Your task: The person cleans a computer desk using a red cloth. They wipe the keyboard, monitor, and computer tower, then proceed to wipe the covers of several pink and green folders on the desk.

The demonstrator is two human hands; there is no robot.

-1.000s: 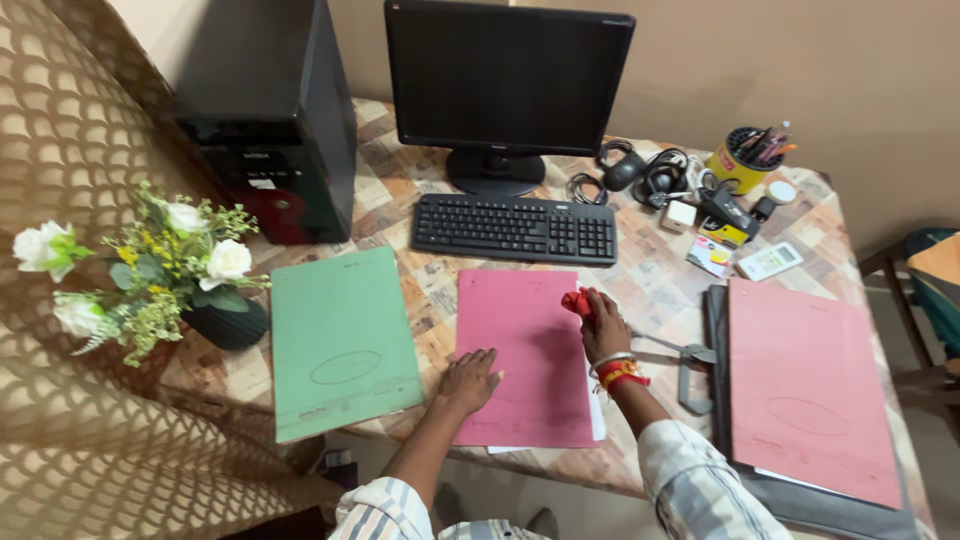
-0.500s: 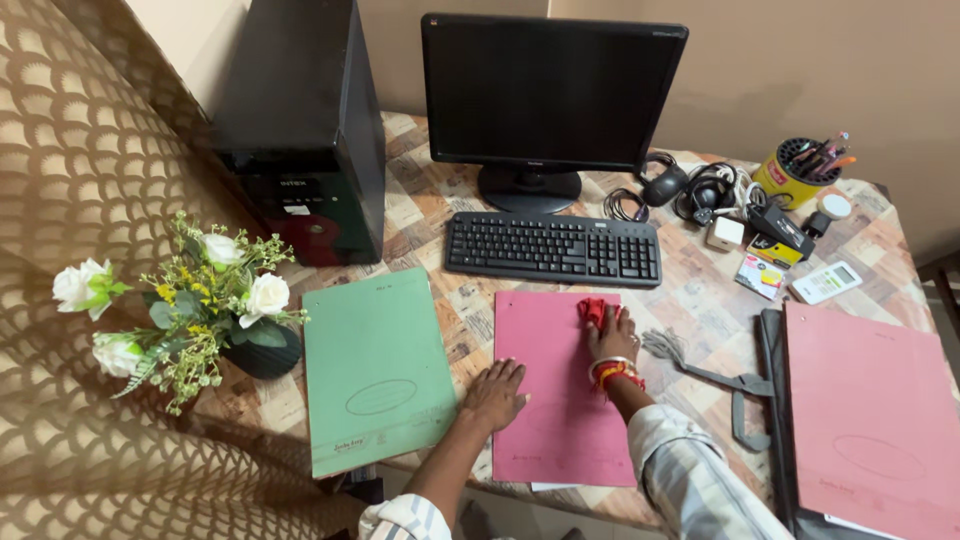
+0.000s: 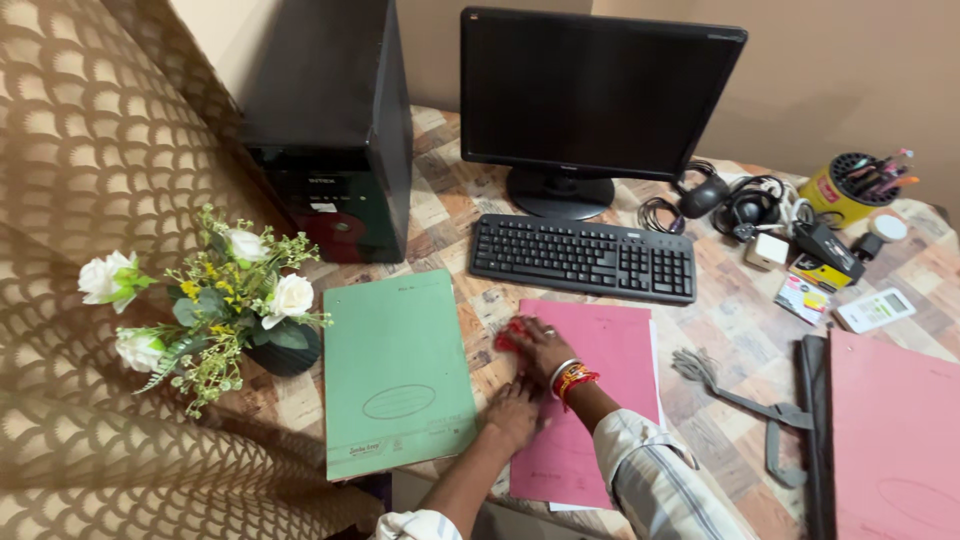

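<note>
A pink file folder [image 3: 598, 390] lies flat on the patterned desk in front of me. My right hand [image 3: 540, 346] rests near its upper left corner, closed on a small red object [image 3: 512, 337] that I cannot identify. Bangles and red thread circle that wrist. My left hand [image 3: 514, 414] lies flat, fingers spread, on the desk at the pink folder's left edge. A green folder [image 3: 394, 368] lies just to the left of both hands.
A black keyboard [image 3: 584, 258], monitor [image 3: 596, 92] and computer tower [image 3: 330, 120] stand behind. A flower vase [image 3: 284, 350] sits at the left. A second pink folder [image 3: 892, 440], a grey metal clip [image 3: 750, 410], a yellow pen holder [image 3: 846, 186], cables and small gadgets are at the right.
My right hand has slid left with the red object, from the pink folder's upper right to its upper left corner. The view has shifted left and closer.
</note>
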